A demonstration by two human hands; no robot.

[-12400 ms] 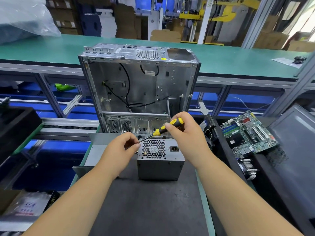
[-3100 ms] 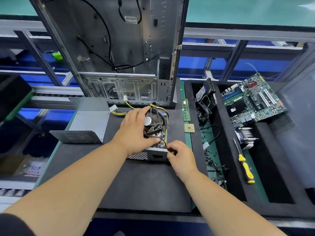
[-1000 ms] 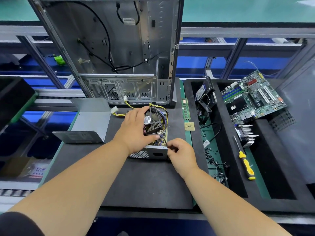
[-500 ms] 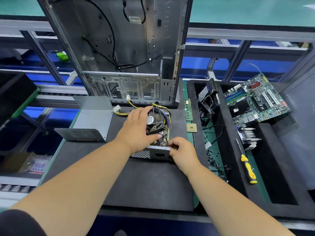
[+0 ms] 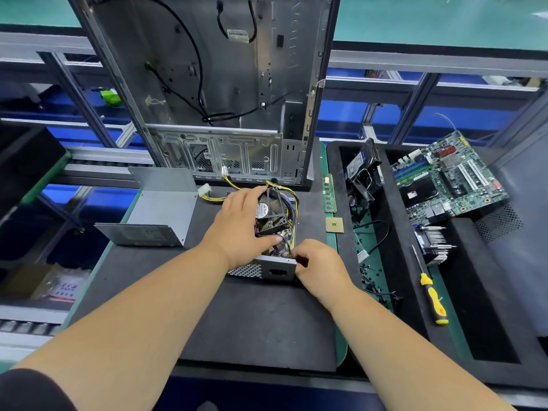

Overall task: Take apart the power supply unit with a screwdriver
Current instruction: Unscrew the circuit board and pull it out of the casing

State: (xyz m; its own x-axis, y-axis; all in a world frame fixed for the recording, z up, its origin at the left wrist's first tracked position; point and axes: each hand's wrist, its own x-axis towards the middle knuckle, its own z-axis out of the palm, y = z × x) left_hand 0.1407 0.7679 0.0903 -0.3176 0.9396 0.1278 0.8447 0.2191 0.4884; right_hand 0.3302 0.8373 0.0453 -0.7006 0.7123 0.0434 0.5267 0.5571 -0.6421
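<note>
Black plastic of a cooling fan (image 5: pixel 271 212) sits under the left hand (image 5: pixel 241 225), whose fingers curl over the fan's far edge while the thumb presses its near edge, gripping it above the open power supply unit (image 5: pixel 268 269) at the centre of the frame. Just to the right, the right hand (image 5: pixel 321 266) is curled at the unit's near right corner, fingertips pinching something small there; what it holds is hidden. The unit lies on a dark mat (image 5: pixel 252 321), its perforated metal wall facing the viewer, with yellow wires (image 5: pixel 216 198) trailing toward the upper left. Its removed metal cover (image 5: pixel 157 215) rests on the mat's left edge. Behind, filling the upper centre, stands an empty computer case (image 5: pixel 207 84). Right of the mat lie a memory stick (image 5: pixel 329 192) and a processor chip (image 5: pixel 334 224). Farther right, a dark tray (image 5: pixel 400 292) holds the yellow-handled screwdriver (image 5: pixel 431 295), well apart from both hands, a heatsink (image 5: pixel 434 244) and a motherboard (image 5: pixel 447 178).
</note>
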